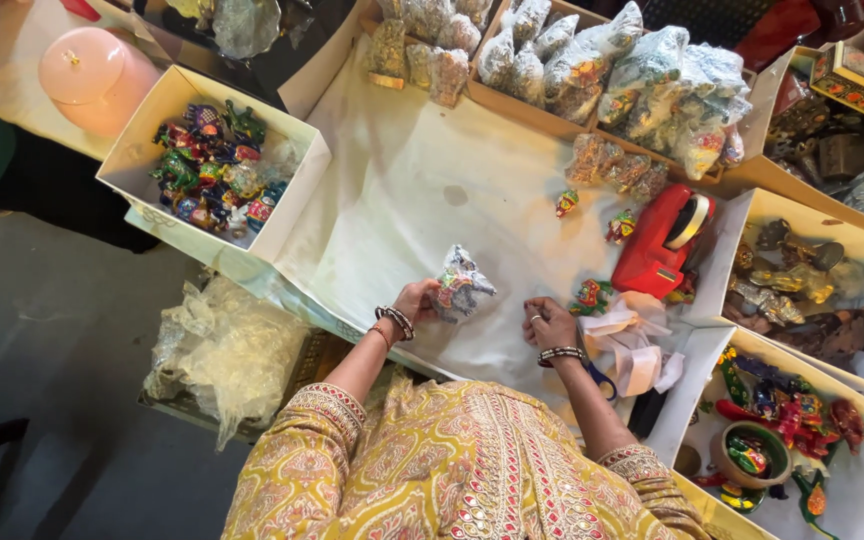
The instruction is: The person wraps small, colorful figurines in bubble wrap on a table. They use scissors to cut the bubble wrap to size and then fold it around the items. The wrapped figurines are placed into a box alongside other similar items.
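My left hand (pixel 415 300) grips a small figurine wrapped in clear bubble wrap (pixel 460 285), held just above the white cloth-covered table (pixel 402 190). My right hand (pixel 549 322) rests on the cloth with its fingers curled, holding nothing that I can see. Just right of it lie a small painted figurine (pixel 590 296) and crumpled white paper (pixel 632 340). A red tape dispenser (pixel 664 240) stands beyond them. Blue-handled scissors (pixel 600 380) lie partly hidden by my right forearm.
A white box of colourful painted figurines (pixel 214 165) sits at the left. Boxes of wrapped bundles (pixel 612 70) line the far edge. White boxes of metal figures (pixel 802 280) and painted items (pixel 782 420) stand at the right. Bubble wrap (pixel 222 345) is piled low left. A pink round container (pixel 92 75) stands far left.
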